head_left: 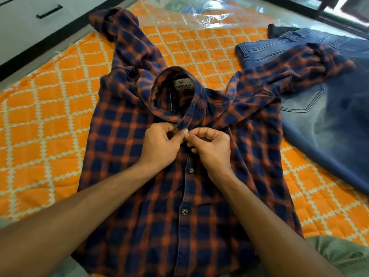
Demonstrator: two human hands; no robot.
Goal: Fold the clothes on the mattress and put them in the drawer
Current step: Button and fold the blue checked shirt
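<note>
L hand [159,145] + R hand [211,148] both pinching the top placket just under the collar of the navy-orange checked cotton shirt [139,196], prob doing up the top button | shirt lies face-up on the orange quilted mattress cover [50,108], R sleeve over blue denim jeans [329,126] | tip imo: keep placket edges lined up w/ lower buttons, smooth flat b4 folding | white drawer [30,19] far left

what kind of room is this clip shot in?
Likely a bedroom at home. A quilted orange mattress cover fills the view, a white drawer front with a black handle stands beside it, and a plaid shirt and jeans lie spread on top.
</note>
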